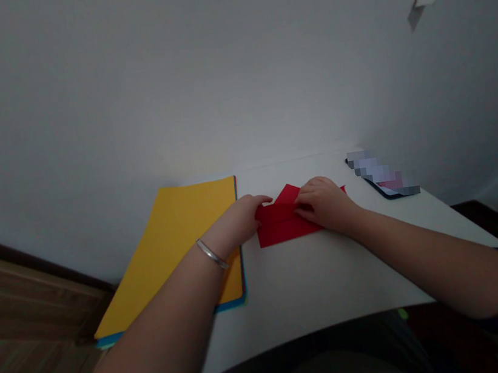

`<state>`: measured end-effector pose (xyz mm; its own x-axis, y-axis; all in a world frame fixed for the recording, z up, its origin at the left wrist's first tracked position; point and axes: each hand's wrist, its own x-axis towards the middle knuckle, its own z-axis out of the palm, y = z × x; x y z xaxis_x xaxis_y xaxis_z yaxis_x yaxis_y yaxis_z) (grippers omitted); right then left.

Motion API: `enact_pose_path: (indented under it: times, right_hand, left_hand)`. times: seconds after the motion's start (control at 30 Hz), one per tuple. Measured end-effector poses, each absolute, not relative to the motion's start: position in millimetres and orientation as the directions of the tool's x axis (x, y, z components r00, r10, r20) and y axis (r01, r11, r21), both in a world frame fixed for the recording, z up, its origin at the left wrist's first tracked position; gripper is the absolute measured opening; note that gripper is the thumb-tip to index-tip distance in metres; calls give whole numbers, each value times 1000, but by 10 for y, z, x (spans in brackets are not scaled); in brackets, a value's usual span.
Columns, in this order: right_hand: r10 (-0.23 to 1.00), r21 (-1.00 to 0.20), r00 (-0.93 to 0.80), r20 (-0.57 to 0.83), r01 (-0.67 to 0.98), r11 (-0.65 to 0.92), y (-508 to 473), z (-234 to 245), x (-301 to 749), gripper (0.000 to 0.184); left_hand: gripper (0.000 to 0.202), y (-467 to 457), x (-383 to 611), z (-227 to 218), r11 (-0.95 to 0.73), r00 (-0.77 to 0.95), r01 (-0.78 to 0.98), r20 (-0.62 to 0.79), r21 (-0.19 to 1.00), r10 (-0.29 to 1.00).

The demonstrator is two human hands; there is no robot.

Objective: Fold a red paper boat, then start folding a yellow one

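A folded piece of red paper (281, 225) lies on the white table, with a pointed flap standing out beyond its far edge. My left hand (249, 214) grips its left end, thumb and fingers on either side of the corner. Over the right part rests my right hand (325, 204), its thumb and fingertips pinched on the paper near the upper fold. That hand covers much of the paper's right side, and a small red tip shows past it. A silver bangle (212, 254) circles my left wrist.
Left of the red paper is a stack of coloured sheets (180, 220), yellow on top, partly under my left forearm. A phone-like device (383, 175), its screen blurred, lies at the table's (317, 287) right edge. A wall (236, 90) rises behind the table.
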<state>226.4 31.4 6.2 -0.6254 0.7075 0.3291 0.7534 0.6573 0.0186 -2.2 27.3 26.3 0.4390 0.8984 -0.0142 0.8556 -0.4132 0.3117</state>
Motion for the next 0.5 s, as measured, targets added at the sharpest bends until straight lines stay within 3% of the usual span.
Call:
enact_pose_path:
  times: [0.17, 0.33, 0.5]
  right_hand:
    - [699, 12, -628, 341, 747, 665, 327, 41, 2271, 16]
    - [705, -6, -624, 338, 747, 665, 342, 21, 2273, 13]
    - [711, -28, -616, 340, 748, 663, 340, 5, 2274, 13]
  left_hand:
    - [77, 170, 43, 249, -423, 415, 878, 84, 223, 906]
    - [53, 113, 160, 155, -586, 558, 810, 277, 27, 782]
    - [57, 179, 198, 44, -671, 632, 725, 240, 152, 737]
